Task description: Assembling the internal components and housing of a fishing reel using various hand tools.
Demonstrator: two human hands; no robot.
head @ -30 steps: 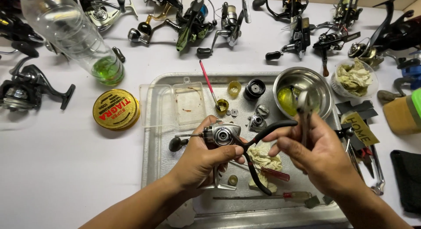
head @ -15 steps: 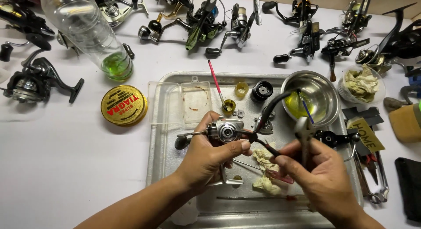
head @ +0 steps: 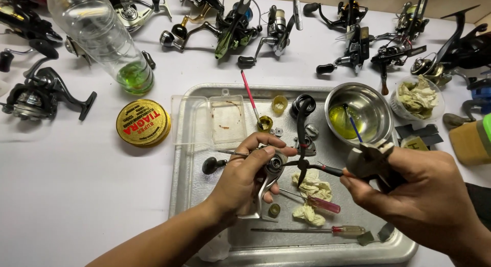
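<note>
Lighting: I see bright, even overhead light; glare on steel bowl (head: 359, 112) at 2 o'clock; soft shadows; slight wide-angle bend at edges; focus sharp.

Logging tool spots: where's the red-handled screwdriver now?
Head view: red-handled screwdriver lies flat near the metal tray's front edge, below the crumpled rags, between left hand and right hand.

- A metal tray (head: 204, 205) sits centre on the table (head: 76, 195).
- In the tray's far right corner stands a steel bowl (head: 381, 111).
- Left of the tray lies a round tin (head: 143, 123), a plastic bottle (head: 102, 39) behind it.
- Fishing reels (head: 276, 26) line the far edge.
</note>
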